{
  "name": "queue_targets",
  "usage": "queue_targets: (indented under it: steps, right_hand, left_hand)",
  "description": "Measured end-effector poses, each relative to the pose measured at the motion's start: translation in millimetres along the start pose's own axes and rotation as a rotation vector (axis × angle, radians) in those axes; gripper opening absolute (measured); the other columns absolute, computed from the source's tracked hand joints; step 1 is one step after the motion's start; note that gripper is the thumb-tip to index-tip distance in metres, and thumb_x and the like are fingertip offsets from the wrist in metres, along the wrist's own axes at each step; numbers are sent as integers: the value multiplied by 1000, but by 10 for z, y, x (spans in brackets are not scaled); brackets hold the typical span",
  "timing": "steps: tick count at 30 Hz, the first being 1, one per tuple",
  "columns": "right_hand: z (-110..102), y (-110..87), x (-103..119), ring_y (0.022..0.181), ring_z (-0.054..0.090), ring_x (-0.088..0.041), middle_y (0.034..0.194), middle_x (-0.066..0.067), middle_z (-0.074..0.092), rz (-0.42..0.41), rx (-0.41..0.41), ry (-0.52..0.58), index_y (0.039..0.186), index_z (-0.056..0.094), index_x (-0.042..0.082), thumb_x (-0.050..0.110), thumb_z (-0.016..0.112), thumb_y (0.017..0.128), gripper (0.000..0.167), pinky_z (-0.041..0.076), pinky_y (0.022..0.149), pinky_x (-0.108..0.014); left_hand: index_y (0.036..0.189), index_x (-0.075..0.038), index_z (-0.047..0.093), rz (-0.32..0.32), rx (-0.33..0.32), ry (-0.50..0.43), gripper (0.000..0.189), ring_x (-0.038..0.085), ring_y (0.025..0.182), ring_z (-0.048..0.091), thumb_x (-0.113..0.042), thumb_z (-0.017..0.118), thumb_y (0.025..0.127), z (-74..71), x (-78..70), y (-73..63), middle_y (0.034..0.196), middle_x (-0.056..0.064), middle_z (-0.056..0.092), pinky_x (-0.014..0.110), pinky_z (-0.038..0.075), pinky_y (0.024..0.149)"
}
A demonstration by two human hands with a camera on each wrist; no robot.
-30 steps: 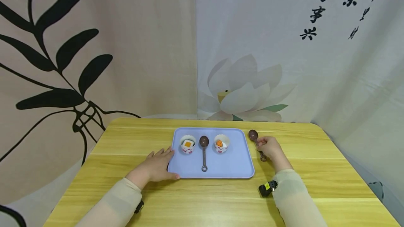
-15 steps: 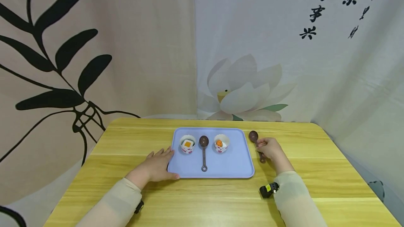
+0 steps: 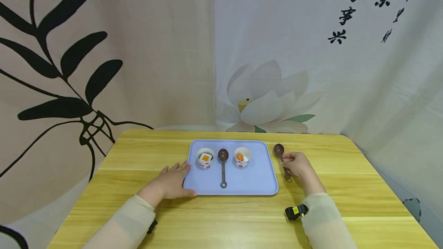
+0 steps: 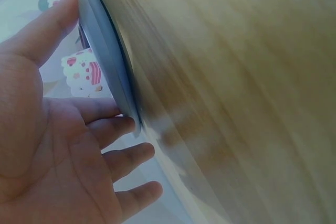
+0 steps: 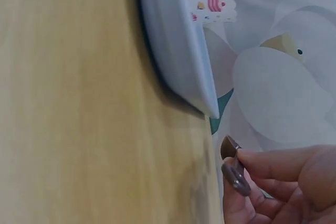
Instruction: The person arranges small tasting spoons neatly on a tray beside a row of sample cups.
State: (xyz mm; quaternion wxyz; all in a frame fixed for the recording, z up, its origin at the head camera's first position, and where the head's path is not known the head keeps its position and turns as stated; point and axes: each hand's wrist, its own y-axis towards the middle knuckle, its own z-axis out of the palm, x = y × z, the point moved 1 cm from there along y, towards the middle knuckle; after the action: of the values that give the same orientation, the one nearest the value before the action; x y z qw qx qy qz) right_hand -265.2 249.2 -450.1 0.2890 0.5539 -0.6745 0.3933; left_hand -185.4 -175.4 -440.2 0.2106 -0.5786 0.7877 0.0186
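A brown measuring spoon [image 3: 278, 150] is pinched by its handle between the thumb and fingers of my right hand [image 3: 298, 165], just right of the tray; the right wrist view shows the handle's end [image 5: 236, 179] beside the thumb. My left hand [image 3: 169, 183] rests with spread fingers against the left edge of the light blue tray [image 3: 249, 185], its thumb at the front rim. On the tray a second brown spoon [image 3: 223, 168] lies between two small patterned paper cups. The left cup [image 3: 205, 163] holds white and orange pieces, the right cup [image 3: 242, 162] an orange and a white piece.
All of this is on a yellow wooden table [image 3: 235, 222]. Behind it hangs a curtain [image 3: 173, 68] with plant, lotus and lettering prints. A small black camera [image 3: 294, 212] is strapped at my right wrist.
My right hand has shifted slightly toward me and to the right, with the spoon moving along in it. My left hand and the tray stay in place.
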Motion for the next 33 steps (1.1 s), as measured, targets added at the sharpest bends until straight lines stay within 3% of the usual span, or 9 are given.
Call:
queue_targets:
  steps: [8, 13, 33]
  right_hand:
    - [-73, -135, 101, 68, 59, -13, 95, -21, 67, -69, 9, 8, 121, 58, -18, -6, 63, 93, 31, 51, 58, -22]
    - [-86, -180, 142, 74, 62, -14, 104, -24, 66, -67, 10, 31, 124, 58, -16, -4, 64, 95, 32, 54, 62, -23]
    - [-50, -294, 337, 84, 64, -18, 110, -22, 63, -83, 0, 48, 126, 58, -12, 0, 65, 96, 33, 57, 68, -26]
  left_hand:
    - [152, 6, 35, 6, -6, -8, 104, 50, 145, 25, -58, 76, 81, 5, -2, 7, 160, 24, 28, 68, 15, 114]
    - [151, 7, 35, 11, -11, -9, 104, 50, 145, 26, -58, 76, 81, 18, 11, 14, 160, 24, 28, 68, 16, 114]
    - [152, 6, 35, 9, -2, 4, 104, 50, 145, 25, -59, 75, 82, -4, 14, 7, 160, 24, 27, 68, 15, 115]
